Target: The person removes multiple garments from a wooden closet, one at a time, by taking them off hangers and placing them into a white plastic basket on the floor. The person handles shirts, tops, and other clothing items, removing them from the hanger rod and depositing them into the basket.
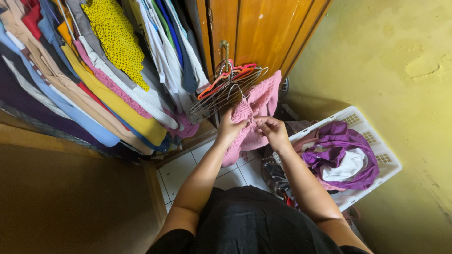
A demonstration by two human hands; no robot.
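A: Nearest first. What's at the bottom?

B: Person's black top [249, 221], both bare forearms reaching up from it. White tiled floor [188, 171] shows between the arms and to the left.

A: Hands?

B: Left hand [229, 128] closed on the pink knit garment [256, 110], fingers bunched into the fabric near its upper left part. Right hand [273, 130] just beside it, fingers curled, pinching the same knit at its middle. The two hands are close together, nearly touching.

A: Where's the garment exactly?

B: Held up in front of the wardrobe, hanging down from the hands toward the floor, top part lying against the bunch of hangers [226, 87].

A: Hangers?

B: Wire ones mostly, a couple orange-red, all hooked over the metal handle [225, 49] of the wooden wardrobe door [263, 28].

A: Right side?

B: White plastic laundry basket [376, 141] on the floor, against the yellow wall [391, 56]. Purple cloth [341, 146] piled in it with a white piece [351, 164] tucked in the middle.

A: Far left?

B: Row of hanging clothes [94, 80] inside the open wardrobe, packed tight: yellow patterned top [117, 37], plain yellow, pink, pale blue, white, beige.
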